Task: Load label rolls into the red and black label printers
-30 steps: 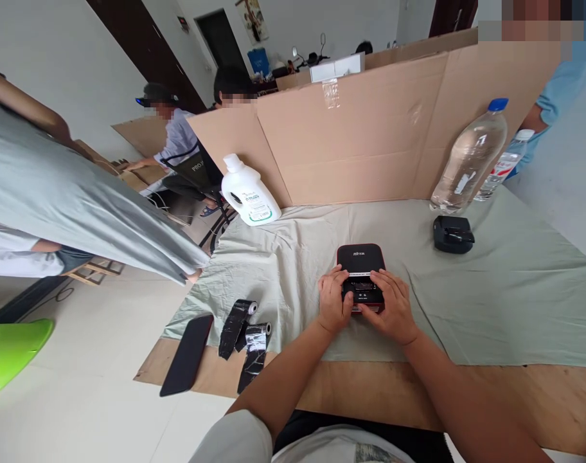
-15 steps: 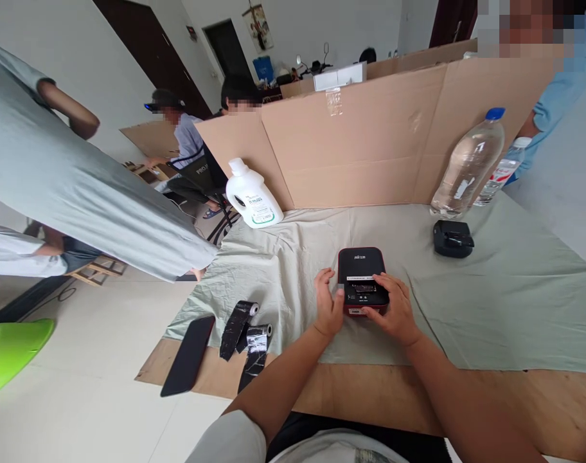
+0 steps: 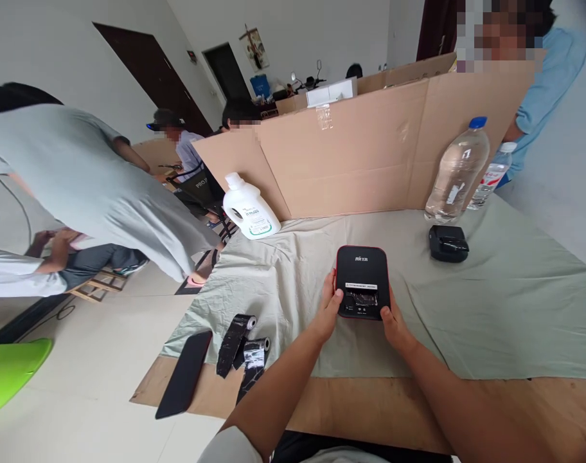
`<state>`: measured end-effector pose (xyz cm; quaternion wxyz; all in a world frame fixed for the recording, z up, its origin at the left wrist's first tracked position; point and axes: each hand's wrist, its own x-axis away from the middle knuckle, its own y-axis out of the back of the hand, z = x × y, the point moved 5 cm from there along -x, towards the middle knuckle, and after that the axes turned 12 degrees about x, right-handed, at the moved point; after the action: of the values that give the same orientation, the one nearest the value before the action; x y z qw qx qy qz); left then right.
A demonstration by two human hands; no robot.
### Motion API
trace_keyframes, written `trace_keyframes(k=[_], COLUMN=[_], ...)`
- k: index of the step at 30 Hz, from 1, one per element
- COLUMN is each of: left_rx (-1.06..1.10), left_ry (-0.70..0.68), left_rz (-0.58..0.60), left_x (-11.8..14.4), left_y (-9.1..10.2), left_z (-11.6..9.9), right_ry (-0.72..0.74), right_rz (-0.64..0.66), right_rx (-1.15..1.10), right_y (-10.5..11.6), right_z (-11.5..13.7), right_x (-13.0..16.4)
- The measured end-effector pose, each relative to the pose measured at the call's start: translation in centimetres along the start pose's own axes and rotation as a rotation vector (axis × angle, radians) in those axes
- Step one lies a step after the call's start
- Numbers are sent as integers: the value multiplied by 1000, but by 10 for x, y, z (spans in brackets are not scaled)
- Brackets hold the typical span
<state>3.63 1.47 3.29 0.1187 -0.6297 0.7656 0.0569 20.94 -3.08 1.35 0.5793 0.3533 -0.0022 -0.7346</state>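
Observation:
Between my hands is a small black printer (image 3: 362, 273) with a red rim, white lettering, a white sticker strip and a little window with dark, crinkled film in it. My left hand (image 3: 326, 310) grips its left side, thumb on the edge of the top face. My right hand (image 3: 398, 326) holds the lower right side, with the thumb at the front corner. Fingers behind both sides are partly hidden. The printer's top now faces me more squarely; whether its base touches the cloth I cannot tell.
Rolls of black film (image 3: 236, 341) and a dark phone-like slab (image 3: 184, 376) lie at left on the cloth-covered table (image 3: 505, 321). A white jug (image 3: 251, 209), a large clear bottle (image 3: 459, 173), a smaller bottle (image 3: 490, 177) and a black device (image 3: 448, 243) stand before the cardboard screen (image 3: 346, 161). People are around.
My hands have closed on the printer's two sides, and its top has tipped toward me. My right hand has left the top face. A person at left has shifted and bent over.

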Motion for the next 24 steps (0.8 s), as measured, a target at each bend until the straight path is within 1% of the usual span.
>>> trace_keyframes(k=[2,5,7,9,11,13,15,17,18,19,20,22,24], left_rx=[156,476,646,732,737,675,596,503,445,362,232,-92,-351], left_ry=[78,277,418,484,467,450,451,439,428,404,344,137,-101], left_rz=[-54,-212,-339,-472,-601,-722,-821,-884,-893,-879,-830,-652,-456], left_x=[-8,-29,-50,-76,-105,-130,-147,-156,-158,-161,-165,-173,-177], left_y=[6,26,48,78,114,151,182,207,217,225,232,236,225], left_z=[3,16,23,23,15,4,-5,-13,-17,-21,-26,-42,-56], right_ry=[24,12,-21,-56,-76,-78,-66,-45,-32,-19,-6,14,29], right_rz=[57,133,169,191,189,179,174,173,169,164,156,148,148], right_rx=[-53,-86,-48,4,49,94,145,196,220,243,265,307,344], right_y=[-4,-11,-15,-16,-17,-16,-17,-19,-20,-20,-21,-21,-21], right_z=[1,-8,-16,-23,-27,-29,-30,-31,-31,-32,-32,-31,-29], right_x=[3,9,12,14,14,14,14,14,14,14,14,14,12])
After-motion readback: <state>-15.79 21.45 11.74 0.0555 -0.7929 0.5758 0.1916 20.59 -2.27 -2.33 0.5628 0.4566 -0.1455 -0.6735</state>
